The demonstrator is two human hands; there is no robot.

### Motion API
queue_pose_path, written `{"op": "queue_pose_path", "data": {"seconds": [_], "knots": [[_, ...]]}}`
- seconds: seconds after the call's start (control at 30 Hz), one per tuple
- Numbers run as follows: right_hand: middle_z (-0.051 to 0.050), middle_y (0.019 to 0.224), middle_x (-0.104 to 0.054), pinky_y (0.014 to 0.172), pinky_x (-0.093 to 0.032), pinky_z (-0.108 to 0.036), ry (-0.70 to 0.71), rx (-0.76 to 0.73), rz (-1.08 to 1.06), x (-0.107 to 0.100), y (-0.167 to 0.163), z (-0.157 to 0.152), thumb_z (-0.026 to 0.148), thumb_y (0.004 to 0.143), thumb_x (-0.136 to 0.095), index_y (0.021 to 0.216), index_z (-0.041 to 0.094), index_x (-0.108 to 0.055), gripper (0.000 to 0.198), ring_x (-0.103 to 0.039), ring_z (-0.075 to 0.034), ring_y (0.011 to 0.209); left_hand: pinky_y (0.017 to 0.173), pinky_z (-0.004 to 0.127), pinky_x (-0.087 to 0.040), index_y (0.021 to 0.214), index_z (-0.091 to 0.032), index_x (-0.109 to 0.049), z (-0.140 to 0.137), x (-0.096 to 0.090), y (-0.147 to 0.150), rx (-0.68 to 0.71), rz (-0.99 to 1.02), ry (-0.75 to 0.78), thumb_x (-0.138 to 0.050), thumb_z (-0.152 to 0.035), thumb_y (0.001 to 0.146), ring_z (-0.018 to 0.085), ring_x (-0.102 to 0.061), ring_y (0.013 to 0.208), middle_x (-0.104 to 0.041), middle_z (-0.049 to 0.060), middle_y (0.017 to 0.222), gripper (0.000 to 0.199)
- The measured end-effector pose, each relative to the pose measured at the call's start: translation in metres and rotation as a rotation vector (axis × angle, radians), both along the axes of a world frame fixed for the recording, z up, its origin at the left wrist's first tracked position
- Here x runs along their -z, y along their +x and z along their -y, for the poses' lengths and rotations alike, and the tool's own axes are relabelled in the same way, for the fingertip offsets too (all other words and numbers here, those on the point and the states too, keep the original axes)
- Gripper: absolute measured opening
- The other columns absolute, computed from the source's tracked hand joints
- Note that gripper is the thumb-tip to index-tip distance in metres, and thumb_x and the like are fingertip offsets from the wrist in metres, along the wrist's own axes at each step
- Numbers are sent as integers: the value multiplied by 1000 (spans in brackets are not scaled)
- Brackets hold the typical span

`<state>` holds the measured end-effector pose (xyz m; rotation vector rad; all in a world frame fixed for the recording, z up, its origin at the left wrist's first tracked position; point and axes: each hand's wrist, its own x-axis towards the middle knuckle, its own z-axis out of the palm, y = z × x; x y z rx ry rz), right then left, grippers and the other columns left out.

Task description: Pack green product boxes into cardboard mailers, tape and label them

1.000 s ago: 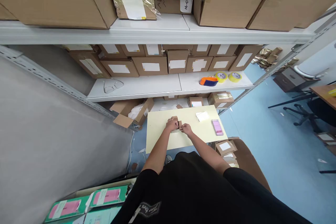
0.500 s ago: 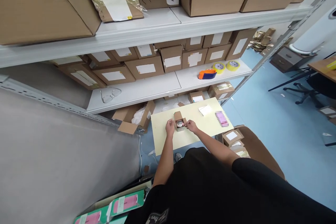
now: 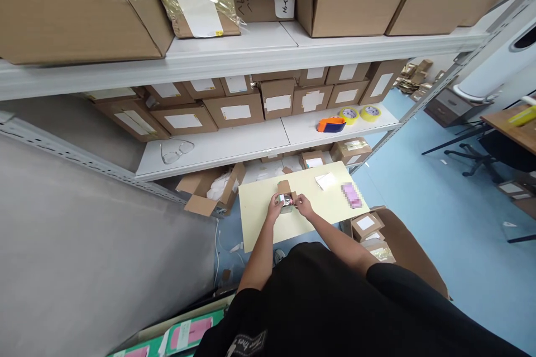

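Busy at a small cardboard box, open on the desk.
Holding a white-and-green item in fingers of left hand; cannot tell about fingers of right hand. Probably light, stiff card: grip by opposite walls.

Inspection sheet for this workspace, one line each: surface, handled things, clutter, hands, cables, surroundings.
Surface: pale yellow tabletop.
Handled things: small cardboard box, open, flaps raised; small white-and-green item at its opening, detail too small to identify.
Clutter: white papers and a pixelated pink item on the tabletop's right side.
Hands: left hand at the white-and-green item; right hand at the box's right side; grips unclear.
Cables: white cable on the floor, left of the tabletop.
Surroundings: shelf with cartons, tape rolls and glasses.
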<state>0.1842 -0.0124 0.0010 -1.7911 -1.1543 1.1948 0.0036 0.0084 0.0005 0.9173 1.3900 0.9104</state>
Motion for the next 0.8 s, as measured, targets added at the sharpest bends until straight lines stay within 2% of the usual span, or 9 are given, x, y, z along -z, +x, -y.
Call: {"op": "queue_pose_path", "data": {"seconds": [0.1,0.2,0.27,0.33,0.4,0.47,0.57,0.67,0.8], "knots": [[-2,106,-75,82,-61,-35,122,-50,13,-3,2,3,29,88,-55,120,26,-61,32,-73,-19,89,113,46,-44,133,-21,-60,-7,3,2,25,5,27,-76,-21,75,29,-60,131,-58,14,149,60],[-7,124,-72,100,-56,-42,261,-205,104,-6,0,8,26,83,-64,123,26,-66,41,-69,-25,111,106,44,-51,131,-22,-60,-11,2,2,102,11,78,-74,-20,75,25,-67,118,-64,11,141,58],[-8,129,-70,108,-52,-46,270,-304,155,-5,-4,12,20,76,-68,120,26,-71,45,-67,-28,118,106,45,-51,124,-22,-62,-11,0,1,130,-25,127,-72,-19,75,25,-67,117,-67,9,135,50],[-7,129,-70,111,-50,-48,242,-343,153,-4,-7,16,15,70,-67,118,27,-73,49,-66,-30,120,110,46,-48,115,-21,-65,-9,-3,-2,124,-57,167,-69,-16,75,26,-62,125,-67,8,133,41],[-7,127,-71,110,-50,-48,210,-303,97,-2,-6,20,15,67,-64,115,26,-73,50,-67,-30,120,112,45,-46,104,-20,-68,-6,-6,-6,138,-86,197,-66,-12,74,27,-54,137,-63,9,139,32],[-7,127,-71,107,-52,-47,186,-216,9,-1,-1,23,18,68,-63,114,25,-72,47,-66,-29,120,112,45,-46,100,-20,-69,-2,-9,-10,210,-126,229,-66,-9,72,29,-47,145,-57,12,148,30],[-6,130,-68,98,-56,-44,172,-123,-87,-4,9,26,27,72,-65,117,27,-66,46,-65,-28,121,116,46,-43,111,-21,-70,4,-14,-17,355,-199,294,-69,-7,69,29,-41,151,-50,13,155,44],[-6,130,-67,94,-57,-44,200,-164,-72,-8,14,27,34,75,-68,119,29,-63,45,-64,-28,119,120,46,-38,118,-22,-69,7,-17,-21,394,-265,321,-72,-8,70,29,-38,153,-47,13,159,50],[-7,129,-67,90,-58,-43,267,-228,5,-9,10,24,34,81,-63,114,28,-66,34,-64,-27,118,119,44,-41,116,-23,-72,8,-18,-21,415,-321,297,-71,-14,77,28,-41,151,-44,11,162,39]]}}
